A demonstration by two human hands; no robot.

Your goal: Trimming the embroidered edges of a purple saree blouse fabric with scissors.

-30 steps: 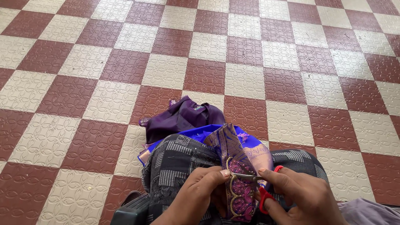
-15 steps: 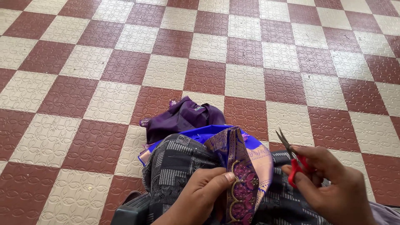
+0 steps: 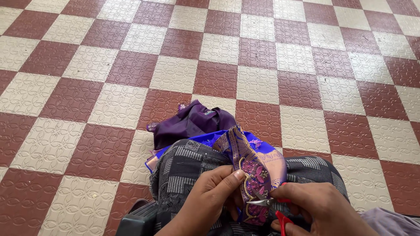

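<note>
My left hand pinches the edge of a purple embroidered cloth strip with gold and pink patterns, draped over my knee in grey checked fabric. My right hand holds small red-handled scissors, whose metal blades touch the strip's lower edge beside my left thumb. A blue cloth lies under the strip, and a dark purple garment is bunched on the floor just beyond my knee.
The floor is a checkerboard of maroon and cream patterned tiles stretching away on all sides. A dark object sits at the bottom edge by my left leg. Grey cloth shows at the lower right corner.
My right hand, which had lifted the scissors away to the right, has come back down and left, bringing the blades to the embroidered strip. My left hand keeps its grip.
</note>
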